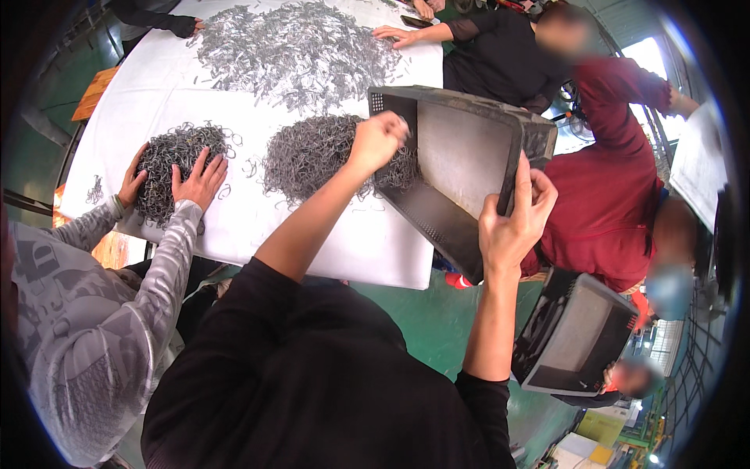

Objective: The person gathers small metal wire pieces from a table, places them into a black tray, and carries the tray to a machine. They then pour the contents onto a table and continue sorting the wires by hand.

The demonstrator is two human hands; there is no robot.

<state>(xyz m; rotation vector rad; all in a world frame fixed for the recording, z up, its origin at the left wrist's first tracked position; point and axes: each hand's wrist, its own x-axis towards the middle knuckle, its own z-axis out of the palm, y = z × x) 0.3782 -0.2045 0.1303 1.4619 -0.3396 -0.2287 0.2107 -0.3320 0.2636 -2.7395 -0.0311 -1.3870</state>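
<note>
My right hand (516, 211) is closed on the near right rim of a dark plastic bin (469, 150). The bin is tipped over the table's edge, its opening turned toward me. My left hand (379, 142), fingers curled and blurred at the tips, is beside the bin's left edge. Whatever those fingers may hold is hidden. Small dark curved pieces lie under that hand at the bin's lower lip. They run into a heap of the same pieces (308, 156) on the white-covered table (258, 242).
At left, a person in patterned grey sleeves has both hands on another heap (168, 168). A wide spread of flatter pieces (289, 51) covers the far table, other people's hands beside it. A person in dark red (601, 203) stands right of the bin. A second bin (578, 332) is held lower right.
</note>
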